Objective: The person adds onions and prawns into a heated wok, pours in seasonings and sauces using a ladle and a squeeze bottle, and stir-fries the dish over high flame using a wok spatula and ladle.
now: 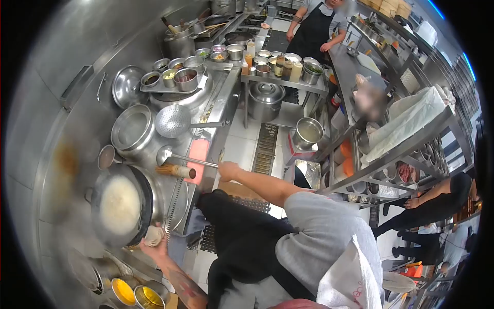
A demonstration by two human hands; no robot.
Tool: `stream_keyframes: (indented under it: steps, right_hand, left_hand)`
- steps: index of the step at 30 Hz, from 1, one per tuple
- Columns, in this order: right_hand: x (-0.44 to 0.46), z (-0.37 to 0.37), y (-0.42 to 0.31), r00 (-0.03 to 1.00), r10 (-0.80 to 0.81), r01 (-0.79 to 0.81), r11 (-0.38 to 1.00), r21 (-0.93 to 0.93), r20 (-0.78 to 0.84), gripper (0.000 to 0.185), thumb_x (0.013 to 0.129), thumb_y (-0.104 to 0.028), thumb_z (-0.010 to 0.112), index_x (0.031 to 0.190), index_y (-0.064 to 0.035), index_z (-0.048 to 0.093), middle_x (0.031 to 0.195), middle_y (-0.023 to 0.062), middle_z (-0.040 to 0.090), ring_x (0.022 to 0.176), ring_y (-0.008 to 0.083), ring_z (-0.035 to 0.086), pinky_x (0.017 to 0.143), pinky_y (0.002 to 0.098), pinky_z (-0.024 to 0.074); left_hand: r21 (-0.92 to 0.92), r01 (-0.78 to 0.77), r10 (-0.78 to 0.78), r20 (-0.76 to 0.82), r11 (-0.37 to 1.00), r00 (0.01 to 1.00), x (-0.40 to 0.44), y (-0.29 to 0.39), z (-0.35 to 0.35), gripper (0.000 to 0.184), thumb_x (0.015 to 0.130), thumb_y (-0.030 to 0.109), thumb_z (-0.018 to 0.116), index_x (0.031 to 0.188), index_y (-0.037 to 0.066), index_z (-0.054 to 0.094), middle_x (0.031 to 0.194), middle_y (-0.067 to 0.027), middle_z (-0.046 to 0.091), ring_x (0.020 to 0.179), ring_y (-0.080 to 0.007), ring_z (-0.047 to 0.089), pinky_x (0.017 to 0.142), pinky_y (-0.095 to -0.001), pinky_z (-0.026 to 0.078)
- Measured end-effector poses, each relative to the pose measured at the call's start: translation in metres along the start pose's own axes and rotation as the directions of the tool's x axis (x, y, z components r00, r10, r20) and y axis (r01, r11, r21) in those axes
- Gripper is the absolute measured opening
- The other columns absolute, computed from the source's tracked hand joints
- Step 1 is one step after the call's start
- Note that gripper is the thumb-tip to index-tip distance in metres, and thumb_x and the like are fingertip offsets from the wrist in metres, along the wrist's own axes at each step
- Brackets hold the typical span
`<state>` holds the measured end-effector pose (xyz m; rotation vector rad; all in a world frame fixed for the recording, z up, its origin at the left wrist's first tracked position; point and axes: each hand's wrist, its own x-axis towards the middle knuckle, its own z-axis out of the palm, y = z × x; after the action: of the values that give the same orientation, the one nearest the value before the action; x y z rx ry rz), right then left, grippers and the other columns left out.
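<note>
Wok of dark metal, round and wide (146, 198), sits at eight o'clock in the view, a pale, cloudy mass (120, 205) filling much of it. The left hand (156, 249) is at the wok's five-o'clock edge, fingers curled around a folded, off-white cloth (154, 236), probably to keep heat off the skin and steady the rim; whether there is a handle under the cloth, I cannot tell.

The right hand (228, 171) has its fingers closed on the far end of a long-handled steel ladle (194, 161), which keeps the knuckles well away from the wok. The ladle's bowl lies toward one o'clock from the wok, though whether it touches the steel beneath is unclear.

Just beside the ladle, at two o'clock from the wok, lies a tied bamboo brush (176, 170), with a flat pink cloth (199, 154) next to it. The brush stands in the way of a low, straight sweep of the ladle to the wok. A perforated round skimmer (172, 121) and a wide steel bowl (132, 127) crowd the one- and twelve-o'clock sides. Toward six o'clock are metal pots of yellow liquid (123, 291). Across the kitchen, at one o'clock in the view, stands a person in a black apron (315, 32).
</note>
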<state>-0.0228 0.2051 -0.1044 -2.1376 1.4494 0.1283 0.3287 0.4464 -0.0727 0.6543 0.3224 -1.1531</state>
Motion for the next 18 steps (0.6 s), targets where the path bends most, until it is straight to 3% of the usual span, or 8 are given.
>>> stream_keyframes:
  steps: [1,4,7,11,12,13,15,18]
  right_hand:
    - [0.015,0.017,0.017,0.999,0.006,-0.006,1.0,-0.016,0.04,0.044,0.077,-0.025,0.065,0.111,0.0013,0.055,0.106,0.022,0.063,0.098,0.0373,0.062,0.081,0.0462,0.0519]
    - [0.026,0.045,0.038,0.997,-0.014,0.013,1.0,0.013,0.073,0.048,0.078,-0.027,0.065,0.115,0.0006,0.052,0.106,0.0216,0.063,0.098,0.0373,0.062,0.083,0.0458,0.0509]
    - [0.034,0.053,0.046,0.999,-0.01,0.006,0.997,0.079,0.048,0.047,0.08,-0.028,0.063,0.115,-0.0002,0.052,0.104,0.0214,0.064,0.097,0.0378,0.062,0.085,0.0457,0.0497]
    - [0.015,0.056,0.044,0.999,0.039,-0.036,0.995,0.095,-0.033,0.042,0.081,-0.025,0.057,0.118,-0.0044,0.053,0.108,0.0184,0.064,0.102,0.0351,0.061,0.086,0.0455,0.049]
    - [0.011,0.055,0.05,0.997,-0.034,0.042,0.992,0.116,-0.064,0.041,0.082,-0.026,0.059,0.117,-0.0046,0.053,0.107,0.0202,0.063,0.1,0.037,0.061,0.085,0.0467,0.0482]
    - [0.008,0.062,0.054,0.989,-0.133,0.141,0.98,0.139,-0.066,0.04,0.083,-0.026,0.061,0.116,-0.0048,0.052,0.105,0.0219,0.063,0.099,0.0389,0.06,0.085,0.0479,0.0473]
    - [-0.002,0.054,0.042,0.983,-0.183,0.184,0.976,0.118,-0.023,0.032,0.084,-0.025,0.058,0.111,-0.0068,0.056,0.108,0.0202,0.062,0.1,0.0391,0.059,0.085,0.0481,0.0466]
    - [-0.011,0.031,0.026,0.986,-0.072,0.101,0.975,0.197,-0.147,0.031,0.084,-0.026,0.058,0.102,-0.0009,0.057,0.091,0.0259,0.064,0.09,0.0407,0.062,0.082,0.0468,0.0475]
  left_hand:
    - [-0.122,0.074,-0.078,-0.031,0.99,0.996,0.007,0.009,0.016,0.066,0.083,0.041,0.038,0.13,-0.006,0.038,0.121,-0.0278,0.05,0.113,-0.041,0.052,0.089,-0.0549,0.044]
    - [-0.015,-0.068,0.064,-0.178,0.998,0.982,0.067,0.027,0.028,0.053,0.084,0.039,0.043,0.12,0.001,0.05,0.109,-0.0189,0.057,0.097,-0.0344,0.059,0.081,-0.0489,0.049]
    - [0.001,-0.058,0.057,-0.18,0.998,0.982,0.119,0.036,0.014,0.044,0.084,0.04,0.049,0.112,0.007,0.055,0.102,-0.0119,0.06,0.089,-0.0283,0.06,0.074,-0.0444,0.051]
    - [-0.03,-0.142,0.128,-0.278,0.989,0.952,0.063,0.023,0.043,0.034,0.083,0.035,0.053,0.101,0.007,0.057,0.092,-0.0089,0.061,0.079,-0.027,0.06,0.068,-0.0422,0.051]
    - [0.046,-0.076,0.082,-0.15,0.996,0.985,0.092,0.037,0.012,0.028,0.082,0.032,0.054,0.093,0.007,0.058,0.085,-0.0095,0.061,0.074,-0.0276,0.061,0.066,-0.0413,0.052]
    - [-0.046,-0.073,0.066,-0.135,0.996,0.989,0.122,0.039,-0.011,0.023,0.082,0.031,0.054,0.086,0.009,0.058,0.078,-0.0094,0.06,0.067,-0.0272,0.059,0.061,-0.0398,0.052]
    - [0.016,-0.152,0.153,-0.184,0.988,0.971,0.141,0.042,-0.02,0.017,0.084,0.027,0.054,0.09,0.012,0.058,0.076,-0.0055,0.058,0.063,-0.0255,0.055,0.057,-0.0415,0.049]
    - [0.061,-0.23,0.236,-0.098,0.971,0.967,0.139,0.02,-0.01,0.011,0.088,0.021,0.052,0.082,0.012,0.052,0.067,-0.0026,0.052,0.05,-0.0188,0.05,0.038,-0.0273,0.038]
